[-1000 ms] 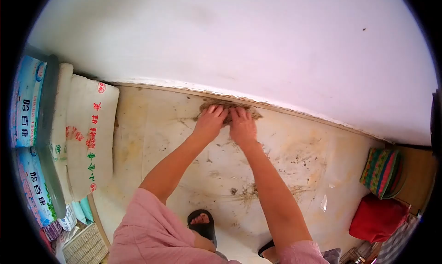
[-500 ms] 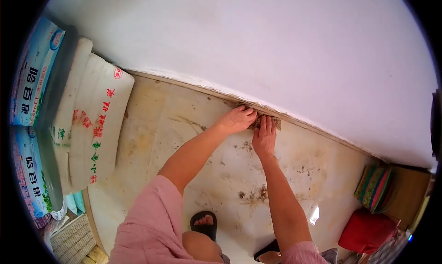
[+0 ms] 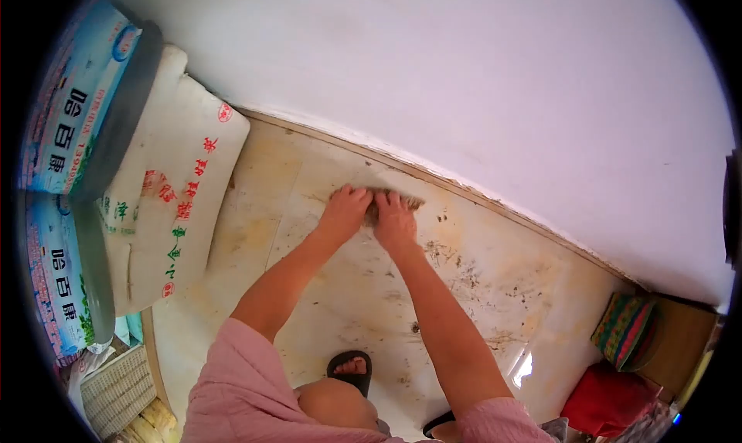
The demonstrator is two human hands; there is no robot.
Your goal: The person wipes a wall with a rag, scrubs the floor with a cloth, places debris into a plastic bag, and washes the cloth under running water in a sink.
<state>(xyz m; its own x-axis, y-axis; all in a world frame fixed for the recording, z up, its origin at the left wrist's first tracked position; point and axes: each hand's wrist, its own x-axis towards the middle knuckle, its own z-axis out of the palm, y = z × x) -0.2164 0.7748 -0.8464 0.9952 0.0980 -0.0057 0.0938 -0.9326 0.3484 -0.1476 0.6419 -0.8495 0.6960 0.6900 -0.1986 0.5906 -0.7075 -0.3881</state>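
Both hands press a dirty brown cloth [image 3: 374,211] onto the pale, stained floor [image 3: 340,296], a short way out from the foot of the wall. My left hand [image 3: 345,211] holds its left part with curled fingers. On the right part, my right hand [image 3: 396,220] has its fingers bent over the cloth. A narrow gap with brown cloth showing separates the two hands. Dark crumbs and smears of dirt [image 3: 464,277] lie on the floor to the right of my right hand.
White wall [image 3: 464,80] with a wooden skirting strip [image 3: 433,182] ahead. At left stand a white sack [image 3: 178,188] and blue printed boxes [image 3: 77,126]. To the right are a striped woven bag [image 3: 622,328], a cardboard box [image 3: 680,342] and a red bag [image 3: 610,400].
The hands went right along the wall's foot, then back left and away from the wall with the cloth. The view has turned, and the dirt marks look different.
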